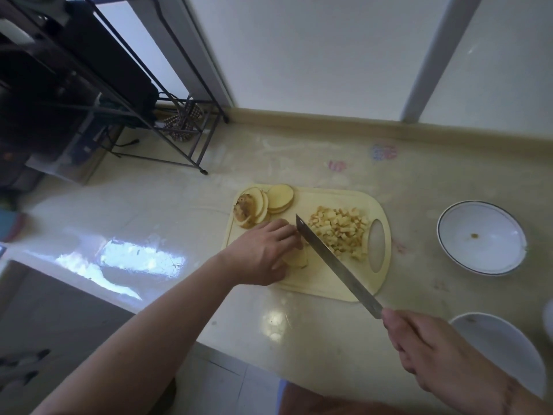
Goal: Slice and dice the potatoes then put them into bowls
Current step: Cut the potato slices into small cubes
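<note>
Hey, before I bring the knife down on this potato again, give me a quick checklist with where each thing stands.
1. Left hand steadying the potato piece: ok.
2. Fingertips clear of the knife blade: cannot tell, they sit very close.
3. Right hand gripping the handle: ok.
4. Cutting board flat on counter: ok.
5. Diced potato out of the blade's path: ok.
6. Bowl ready nearby: ok.
</note>
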`<action>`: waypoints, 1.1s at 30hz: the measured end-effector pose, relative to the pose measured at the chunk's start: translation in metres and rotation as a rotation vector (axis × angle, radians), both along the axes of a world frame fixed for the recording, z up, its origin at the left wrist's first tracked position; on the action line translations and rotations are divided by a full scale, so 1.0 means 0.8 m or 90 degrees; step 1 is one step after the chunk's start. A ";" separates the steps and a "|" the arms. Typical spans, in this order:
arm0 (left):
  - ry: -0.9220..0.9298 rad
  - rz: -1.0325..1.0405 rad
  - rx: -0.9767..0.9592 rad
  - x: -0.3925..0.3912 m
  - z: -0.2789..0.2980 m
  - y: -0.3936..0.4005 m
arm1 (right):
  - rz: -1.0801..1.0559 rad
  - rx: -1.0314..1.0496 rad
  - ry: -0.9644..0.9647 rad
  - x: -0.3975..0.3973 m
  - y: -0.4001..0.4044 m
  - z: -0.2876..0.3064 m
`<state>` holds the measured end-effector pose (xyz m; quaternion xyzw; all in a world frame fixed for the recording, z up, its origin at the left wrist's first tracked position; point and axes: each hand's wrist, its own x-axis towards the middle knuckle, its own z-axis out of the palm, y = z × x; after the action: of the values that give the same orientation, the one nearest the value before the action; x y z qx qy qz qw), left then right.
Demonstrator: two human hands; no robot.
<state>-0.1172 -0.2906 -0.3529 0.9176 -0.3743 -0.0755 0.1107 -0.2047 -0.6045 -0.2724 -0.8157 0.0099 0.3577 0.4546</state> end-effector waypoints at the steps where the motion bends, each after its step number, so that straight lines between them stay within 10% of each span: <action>1: 0.015 -0.010 0.002 0.004 0.001 -0.001 | -0.006 0.003 0.006 0.001 -0.001 0.000; 33: 0.043 0.082 -0.027 -0.014 -0.017 -0.003 | -0.015 -0.014 0.058 -0.001 0.001 -0.013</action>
<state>-0.1283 -0.2928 -0.3661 0.9342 -0.3121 -0.0911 0.1469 -0.2051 -0.6039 -0.2830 -0.8030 0.0440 0.3894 0.4490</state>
